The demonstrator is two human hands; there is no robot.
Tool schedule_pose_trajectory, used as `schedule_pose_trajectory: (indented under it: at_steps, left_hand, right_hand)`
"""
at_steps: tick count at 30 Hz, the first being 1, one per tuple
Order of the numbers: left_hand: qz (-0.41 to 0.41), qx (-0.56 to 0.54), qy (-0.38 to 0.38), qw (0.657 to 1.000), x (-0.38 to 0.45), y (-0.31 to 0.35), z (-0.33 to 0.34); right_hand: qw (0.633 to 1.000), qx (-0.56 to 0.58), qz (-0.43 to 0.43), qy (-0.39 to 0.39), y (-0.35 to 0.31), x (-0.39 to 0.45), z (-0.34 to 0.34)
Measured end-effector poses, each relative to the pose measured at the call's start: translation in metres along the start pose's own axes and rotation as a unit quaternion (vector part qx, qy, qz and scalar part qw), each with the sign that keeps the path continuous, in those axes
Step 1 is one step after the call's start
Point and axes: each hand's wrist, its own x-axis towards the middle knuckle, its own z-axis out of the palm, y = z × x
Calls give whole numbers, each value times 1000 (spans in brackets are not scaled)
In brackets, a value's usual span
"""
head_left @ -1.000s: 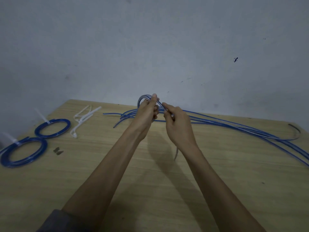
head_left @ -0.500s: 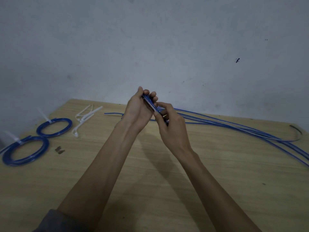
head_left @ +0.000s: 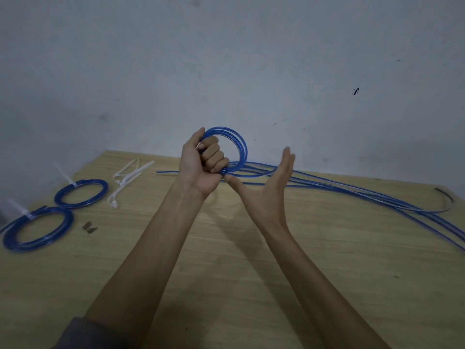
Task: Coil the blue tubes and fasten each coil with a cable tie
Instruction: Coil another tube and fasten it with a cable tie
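Holding: the left hand [head_left: 203, 167] has its fingers curled tightly round one side of a small coil of thin blue plastic tube [head_left: 235, 144], which stands upright above the pale wooden table [head_left: 251, 285].
Right hand: the right hand [head_left: 270, 187] is spread flat, palm up, fingers straight; its thumb tip touches the strand just where it leaves the coil, and it grips nothing.
Loose tubes: the uncoiled blue tubes [head_left: 352, 195] trail from the coil across the table to the right edge, several strands lying close together; which one feeds the coil I cannot tell.
Finished work: two tied blue coils, one nearer [head_left: 37, 229] and one farther [head_left: 81, 192], lie flat at the left, each with a white tie tail sticking out.
Ties: a small heap of white plastic cable ties [head_left: 127, 177] lies beyond the coils, well apart from both hands.
Risk, springing: with only one hand clamping, the stiff turns could fan out or spring open if that grip slackens.
Risk, tangling: pulling the feeding strand may drag neighbouring strands along and snarl them.
Risk, tie reach: fetching a tie means the open hand reaching across the left arm, and the coil may loosen meanwhile.
Risk, uneven turns: the loops look unequal, so a tie could miss the inner turn.
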Motion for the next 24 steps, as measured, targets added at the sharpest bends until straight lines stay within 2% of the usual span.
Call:
schedule_pose_trajectory:
  at_steps: [3,5,7,11,17,21,24]
  left_hand:
    - [3,-6,3,1000,1,2,-2]
    - [-10,10,1,1000,1,2,-4]
    - [-33,34,-8,999,1,-2,-5]
    - [-78,101,-19,992,-4,-19,-1]
    - [-93,157,-29,983,-4,-28,-3]
    - [-73,232,-13,970,-4,-29,-5]
    - [-24,320,27,947,2,-32,-7]
  right_hand:
    - [992,100,70,-20,-8,-6,9]
    - [981,144,108,-65,-13,-8,13]
    - [977,163,113,-84,-16,-7,11]
    - [973,196,104,-65,-21,1,-1]
    - [977,174,124,-15,-13,6,-2]
    - [975,182,131,-6,-9,10,-5]
    - [972,196,130,-16,0,16,-6]
